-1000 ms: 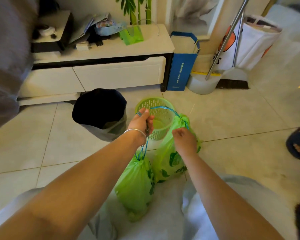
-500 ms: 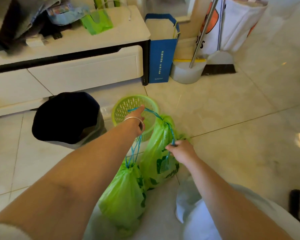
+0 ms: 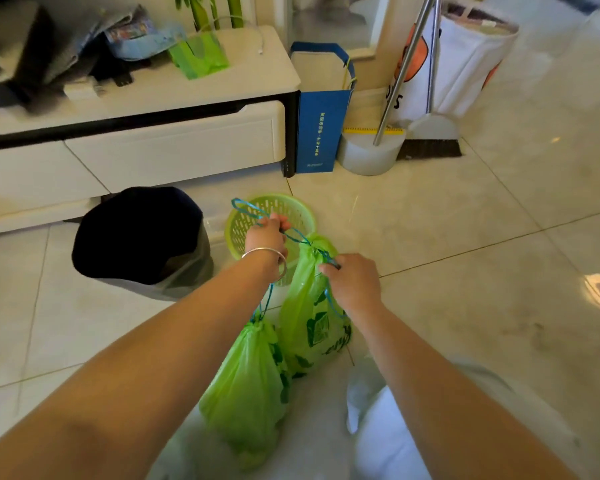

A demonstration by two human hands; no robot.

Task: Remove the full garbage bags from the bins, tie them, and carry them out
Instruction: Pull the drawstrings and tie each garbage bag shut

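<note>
Now I am watching the left hand (image 3: 267, 237) pinching the blue drawstring (image 3: 293, 233) and the right hand (image 3: 355, 282) gripping it at the neck of the right green bag (image 3: 309, 327), center frame; the left green bag (image 3: 246, 386) is hanging lower, its cord mostly hidden behind the wrist.

The left hand (image 3: 267, 237) pinches a blue drawstring (image 3: 248, 209) looping over a green basket (image 3: 238, 230) on the floor (image 3: 465, 271). The right hand (image 3: 355, 284) grips the cord at the neck of a green bag (image 3: 309, 327). A second green bag (image 3: 246, 393) hangs by its cord below the left wrist. A dark-lined bin (image 3: 136, 237) stands left of the basket, before a white cabinet (image 3: 174, 150).
</note>
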